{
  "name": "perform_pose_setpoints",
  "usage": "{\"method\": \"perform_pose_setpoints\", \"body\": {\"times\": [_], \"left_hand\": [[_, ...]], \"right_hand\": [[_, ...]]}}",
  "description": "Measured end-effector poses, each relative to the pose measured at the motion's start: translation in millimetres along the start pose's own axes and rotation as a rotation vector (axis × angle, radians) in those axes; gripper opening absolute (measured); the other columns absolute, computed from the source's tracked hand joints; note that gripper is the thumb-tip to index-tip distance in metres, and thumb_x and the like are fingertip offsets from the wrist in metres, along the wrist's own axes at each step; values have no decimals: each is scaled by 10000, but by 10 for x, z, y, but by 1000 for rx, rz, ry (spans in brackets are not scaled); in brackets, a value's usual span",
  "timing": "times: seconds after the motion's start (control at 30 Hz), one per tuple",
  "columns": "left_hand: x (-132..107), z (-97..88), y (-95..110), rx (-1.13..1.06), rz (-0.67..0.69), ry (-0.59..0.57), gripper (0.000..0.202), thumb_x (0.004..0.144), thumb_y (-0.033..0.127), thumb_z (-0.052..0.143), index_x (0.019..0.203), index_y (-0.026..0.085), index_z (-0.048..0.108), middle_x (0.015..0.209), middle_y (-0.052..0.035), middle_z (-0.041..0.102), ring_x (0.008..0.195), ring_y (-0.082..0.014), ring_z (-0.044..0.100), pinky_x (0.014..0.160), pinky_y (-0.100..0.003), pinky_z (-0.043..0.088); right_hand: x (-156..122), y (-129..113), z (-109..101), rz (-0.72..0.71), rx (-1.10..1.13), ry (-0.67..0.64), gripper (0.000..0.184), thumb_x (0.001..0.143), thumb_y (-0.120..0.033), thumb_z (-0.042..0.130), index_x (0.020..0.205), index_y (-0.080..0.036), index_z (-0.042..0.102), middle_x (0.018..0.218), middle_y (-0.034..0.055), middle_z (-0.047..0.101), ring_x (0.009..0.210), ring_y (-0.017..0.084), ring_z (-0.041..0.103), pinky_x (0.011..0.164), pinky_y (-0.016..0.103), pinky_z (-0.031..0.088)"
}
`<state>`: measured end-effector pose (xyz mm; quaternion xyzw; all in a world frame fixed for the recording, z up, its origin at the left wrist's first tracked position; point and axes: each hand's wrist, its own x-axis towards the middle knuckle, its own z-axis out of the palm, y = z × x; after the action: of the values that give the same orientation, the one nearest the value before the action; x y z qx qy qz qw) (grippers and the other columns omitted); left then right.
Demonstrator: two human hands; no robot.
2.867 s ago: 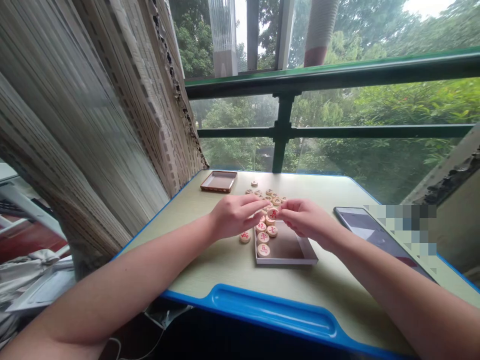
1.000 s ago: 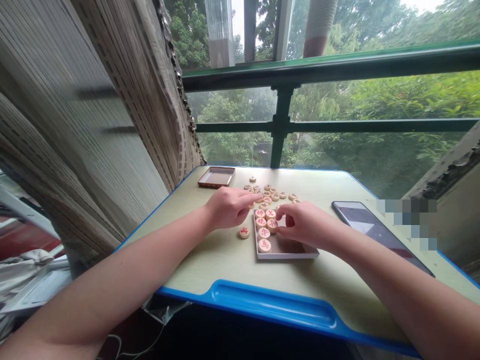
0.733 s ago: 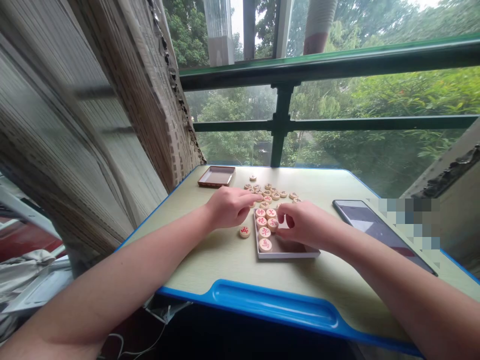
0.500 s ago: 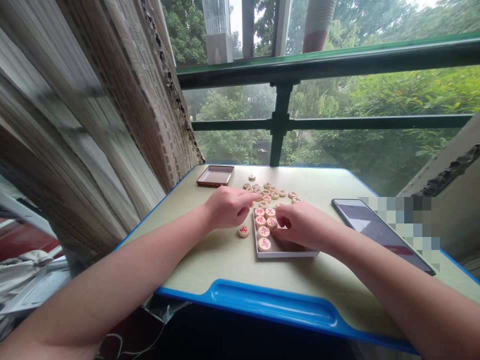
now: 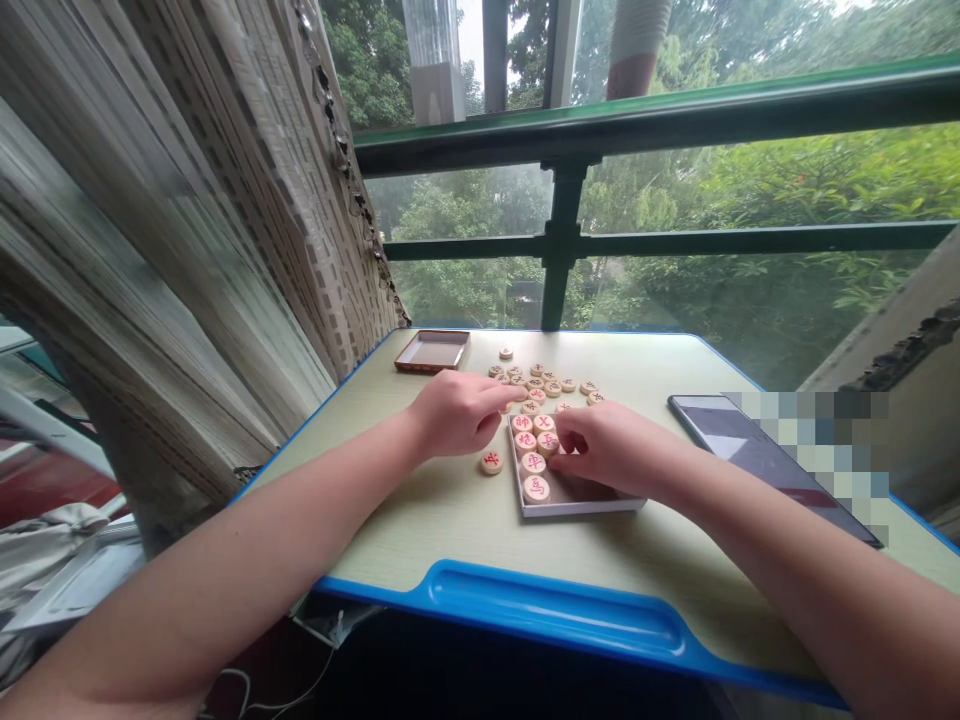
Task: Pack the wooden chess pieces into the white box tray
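Note:
The round wooden Chinese chess pieces carry red or dark characters. My left hand (image 5: 459, 412) hovers over the table, index finger stretched toward a red-marked piece (image 5: 535, 396) in the loose group; its other fingers are curled and hold nothing I can see. Inside the shallow open box (image 5: 581, 508), red-marked pieces stand along the left side. My right hand (image 5: 611, 447) reaches into that box, thumb and index finger at the edge of a red piece (image 5: 547, 443) in the second column. One loose red piece (image 5: 491, 462) lies left of the box, below my left hand.
A brown-edged box lid (image 5: 433, 351) lies at the table's far left. On the right is a dark tablet or phone (image 5: 772, 465). A blue tray groove (image 5: 555, 607) runs along the near edge. Curtains hang left, and a railed window stands behind.
Both hands keep nearly the same pose. The whole view has shifted slightly, with the table and box a little further right in the picture. No piece has clearly changed place.

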<state>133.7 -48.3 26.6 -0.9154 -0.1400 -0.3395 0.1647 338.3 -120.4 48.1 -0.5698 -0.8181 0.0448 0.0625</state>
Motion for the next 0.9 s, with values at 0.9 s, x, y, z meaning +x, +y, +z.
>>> {"method": "perform_pose_setpoints", "body": {"times": [0.9], "left_hand": [[19,326,-9,-100,-333,98,261,846,204,397,821,147,650,772,-62,672,795,-182,560,818,-353,463]], "right_hand": [[105,353,24,45,105,83,193,740,-140,476,835,-180,640,911,64,609,737,158,554,646,242,387]]}}
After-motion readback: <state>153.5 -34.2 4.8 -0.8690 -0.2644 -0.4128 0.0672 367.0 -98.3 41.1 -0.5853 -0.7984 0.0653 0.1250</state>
